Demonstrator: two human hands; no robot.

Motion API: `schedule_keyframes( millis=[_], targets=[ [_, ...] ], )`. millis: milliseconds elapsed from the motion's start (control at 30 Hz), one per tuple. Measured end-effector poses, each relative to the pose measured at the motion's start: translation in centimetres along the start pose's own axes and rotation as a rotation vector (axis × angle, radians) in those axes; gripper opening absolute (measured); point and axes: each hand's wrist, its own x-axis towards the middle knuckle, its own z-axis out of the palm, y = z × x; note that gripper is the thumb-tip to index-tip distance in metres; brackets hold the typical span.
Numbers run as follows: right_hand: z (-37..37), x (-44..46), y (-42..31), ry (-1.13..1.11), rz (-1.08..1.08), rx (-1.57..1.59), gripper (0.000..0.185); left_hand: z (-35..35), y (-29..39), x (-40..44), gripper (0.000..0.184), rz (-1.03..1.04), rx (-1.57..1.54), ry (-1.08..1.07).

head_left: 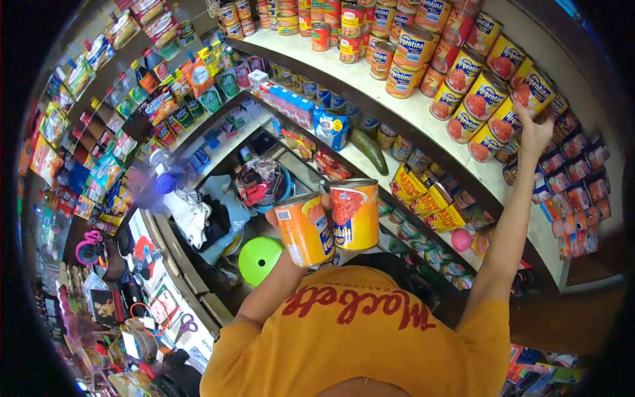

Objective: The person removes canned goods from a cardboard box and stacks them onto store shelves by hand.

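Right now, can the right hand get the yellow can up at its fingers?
Yes, it looks like it: the right hand seems to be touching the yellow can, and nothing shows in the way between them.

Over my remote feed I saw a grocery shop: cans (pixel 485 96) stood stacked in rows along a long shelf (pixel 423 129), and bright packets (pixel 106 171) crowded together in further rows
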Motion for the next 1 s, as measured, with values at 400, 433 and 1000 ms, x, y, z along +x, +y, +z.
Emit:
schedule_keyframes(
  millis=[400,433,1000],
  targets=[
    [0.6,-0.9,-1.7,0.014,0.038,-0.021,0.056,-2.6,-0.1,0.8,0.099,0.008,-0.046,-0.078],
    [0.6,-1.0,-1.6,0.015,0.043,-0.066,0.057,-2.8,-0.1,0.8,0.098,0.000,-0.031,-0.079],
    [-0.2,-5.3,1.5,-0.098,0.156,-0.321,0.110,-2.6,0.6,2.7,0.035,-0.048,0.087,-0.036]
  ],
)
